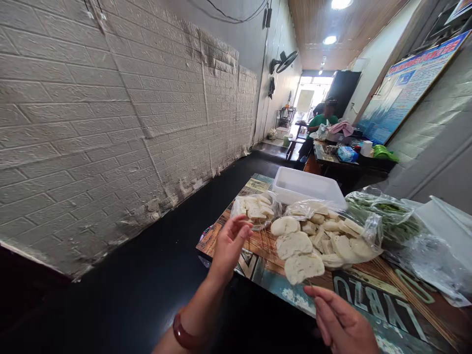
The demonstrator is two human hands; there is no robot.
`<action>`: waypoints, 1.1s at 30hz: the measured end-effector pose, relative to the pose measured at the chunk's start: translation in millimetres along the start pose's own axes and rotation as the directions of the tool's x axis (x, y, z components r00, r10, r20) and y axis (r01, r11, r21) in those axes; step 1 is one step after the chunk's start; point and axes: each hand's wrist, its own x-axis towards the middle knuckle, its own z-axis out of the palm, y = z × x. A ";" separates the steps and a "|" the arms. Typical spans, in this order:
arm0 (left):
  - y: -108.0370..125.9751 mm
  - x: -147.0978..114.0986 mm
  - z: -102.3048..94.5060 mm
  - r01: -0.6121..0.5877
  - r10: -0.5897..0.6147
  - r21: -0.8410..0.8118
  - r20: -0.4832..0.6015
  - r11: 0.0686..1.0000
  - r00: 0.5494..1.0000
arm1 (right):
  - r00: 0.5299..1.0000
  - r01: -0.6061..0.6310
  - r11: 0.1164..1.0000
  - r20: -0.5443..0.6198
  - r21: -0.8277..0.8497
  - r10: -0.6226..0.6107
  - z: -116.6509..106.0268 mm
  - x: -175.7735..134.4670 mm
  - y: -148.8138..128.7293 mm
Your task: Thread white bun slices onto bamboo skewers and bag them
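My right hand pinches the lower end of a thin skewer. Threaded in a row on it are three pale slices, which look like steamed bun. My left hand is raised by the table's left side, half curled with thumb and fingers apart, and I see nothing in it. Just beyond its fingertips lies a clear bag of pale slices. Behind the skewered slices, a larger open plastic bag holds many more cut slices. Thin wooden skewers lie on the table at the right.
A white plastic tub stands at the table's back. Bagged green vegetables and crumpled clear plastic are on the right. A brick-patterned wall runs along the left. Farther off, a person in green sits by another table.
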 end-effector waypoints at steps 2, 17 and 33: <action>-5.9 27.9 -20.1 -0.065 0.089 0.207 -0.110 0.976 0.990 | 0.998 -0.038 0.997 0.058 0.066 0.034 3.3 9.2 -15.2; -41.9 106.4 -43.2 0.014 0.051 0.469 -0.127 0.883 0.991 | 0.957 -0.109 0.896 0.288 0.431 -0.022 67.3 67.6 -70.5; -29.8 111.8 -57.8 0.000 0.030 0.279 -0.103 0.960 0.994 | 0.884 -0.248 0.913 0.462 0.325 0.075 106.7 96.2 -62.5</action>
